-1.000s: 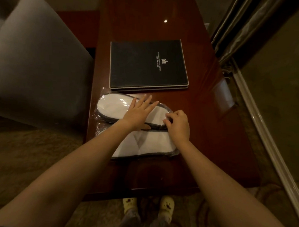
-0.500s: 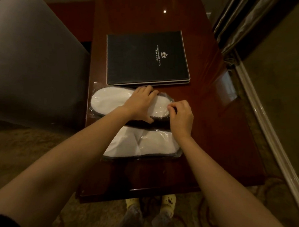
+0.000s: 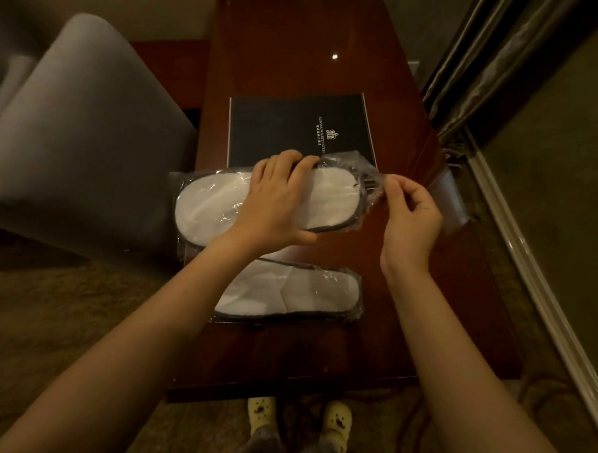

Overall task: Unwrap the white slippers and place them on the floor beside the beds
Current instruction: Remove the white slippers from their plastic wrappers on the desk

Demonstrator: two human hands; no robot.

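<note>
1. We clamp the far slipper pack [image 3: 257,204] with our left hand [image 3: 274,204], fingers curled over its far edge; it lies just this side of the folder [image 3: 295,130], overlapping its near edge.
2. Our right hand [image 3: 409,214] pinches the loose wrap [image 3: 370,181] at the pack's right end, fingertips together.
3. The slippers look light and floppy, the film slick and thin; we judge the wrap's loose end the best hold.
4. The second pack [image 3: 294,291] lies nearer us than the folder, the chair [image 3: 72,130] left of it; nothing blocks us.
</note>
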